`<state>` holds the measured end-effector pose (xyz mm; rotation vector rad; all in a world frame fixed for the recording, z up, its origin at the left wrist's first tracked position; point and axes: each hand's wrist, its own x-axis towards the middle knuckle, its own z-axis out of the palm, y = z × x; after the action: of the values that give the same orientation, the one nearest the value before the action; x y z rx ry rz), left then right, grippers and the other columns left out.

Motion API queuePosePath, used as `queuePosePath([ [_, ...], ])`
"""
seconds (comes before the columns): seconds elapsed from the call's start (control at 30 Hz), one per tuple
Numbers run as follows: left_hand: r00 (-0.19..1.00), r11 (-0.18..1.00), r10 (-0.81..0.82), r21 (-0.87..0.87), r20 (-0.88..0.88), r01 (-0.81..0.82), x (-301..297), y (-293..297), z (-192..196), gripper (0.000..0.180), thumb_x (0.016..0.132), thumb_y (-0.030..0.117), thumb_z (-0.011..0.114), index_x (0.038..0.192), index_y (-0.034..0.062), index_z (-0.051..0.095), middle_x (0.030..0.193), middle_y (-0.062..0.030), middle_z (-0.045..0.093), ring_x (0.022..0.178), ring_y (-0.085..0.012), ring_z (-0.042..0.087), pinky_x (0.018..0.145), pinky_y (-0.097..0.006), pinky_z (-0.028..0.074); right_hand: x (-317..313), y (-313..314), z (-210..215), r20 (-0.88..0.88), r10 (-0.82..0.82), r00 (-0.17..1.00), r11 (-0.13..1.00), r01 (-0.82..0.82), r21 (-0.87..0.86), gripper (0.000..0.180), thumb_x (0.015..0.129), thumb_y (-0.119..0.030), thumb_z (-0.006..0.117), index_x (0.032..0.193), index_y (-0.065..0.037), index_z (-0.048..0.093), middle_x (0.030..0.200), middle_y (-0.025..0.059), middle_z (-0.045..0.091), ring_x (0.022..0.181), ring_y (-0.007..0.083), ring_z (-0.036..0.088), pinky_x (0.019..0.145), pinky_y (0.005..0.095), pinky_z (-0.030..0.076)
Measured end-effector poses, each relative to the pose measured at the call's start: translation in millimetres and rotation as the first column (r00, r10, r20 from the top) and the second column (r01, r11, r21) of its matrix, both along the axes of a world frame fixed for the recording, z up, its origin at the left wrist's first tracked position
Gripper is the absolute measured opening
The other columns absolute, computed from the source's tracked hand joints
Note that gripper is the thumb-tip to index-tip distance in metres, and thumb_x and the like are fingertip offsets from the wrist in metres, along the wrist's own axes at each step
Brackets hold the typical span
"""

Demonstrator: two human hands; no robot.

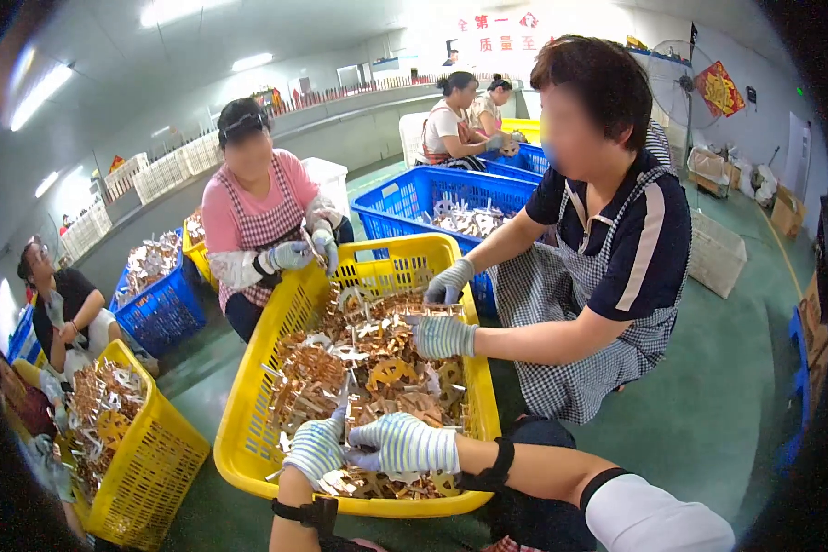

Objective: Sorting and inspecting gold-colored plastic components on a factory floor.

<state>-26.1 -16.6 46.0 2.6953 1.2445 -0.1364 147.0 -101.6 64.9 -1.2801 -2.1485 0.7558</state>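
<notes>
My left hand [315, 451], in a striped knit glove, is closed around a thin silvery metal piece [347, 390] that sticks up past its fingertips. Close beside it, my right hand [407, 443], in a matching glove, has its fingers curled inward; what they grip is hidden. Both hands are over the near end of a yellow plastic basket [233, 453]. Copper-coloured and silvery flat metal parts [391, 372] lie heaped in it, some ring-shaped with cut-outs. Across the basket's right side, a co-worker's gloved hands [443, 337] hold a row of metal parts.
A second co-worker [265, 207] in pink works at the basket's far left corner. Blue baskets [391, 210] of metal parts stand beyond. Another yellow basket [152, 469] is at the lower left, with people beside it. White crates [716, 253] and cardboard boxes [787, 212] are at the right.
</notes>
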Motion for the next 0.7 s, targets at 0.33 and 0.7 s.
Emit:
queuePosePath([
  [0.33,0.988,0.989,0.144,0.030,-0.059,-0.142,-25.1,-27.6,25.0,0.072,0.073,0.034,0.066,0.134,0.0094,0.036,0.092,-0.0203,0.064,0.086,-0.0353,0.062,0.074,-0.044,0.049,-18.8,11.2,-34.3,-0.569,0.081,0.818,0.933,-0.264,-0.246,0.026,0.083,-0.023,0.059,0.104,-0.008,0.061,0.087,0.0153,0.065,0.077,0.0230,0.060,0.071,0.0319,0.048],
  [0.7,0.959,0.577,0.137,0.767,0.248,-0.280,-229.4,-159.6,3.9,0.064,0.066,0.027,0.073,0.119,0.0011,0.049,0.111,-0.0155,0.056,0.103,-0.0312,0.053,0.094,-0.047,0.038,78.2,38.5,-46.1,-0.247,-0.052,0.968,0.994,0.026,-0.106,0.008,0.085,-0.006,0.053,0.083,0.001,0.055,0.069,0.0030,0.050,0.065,0.0095,0.044,0.059,0.0259,0.040],
])
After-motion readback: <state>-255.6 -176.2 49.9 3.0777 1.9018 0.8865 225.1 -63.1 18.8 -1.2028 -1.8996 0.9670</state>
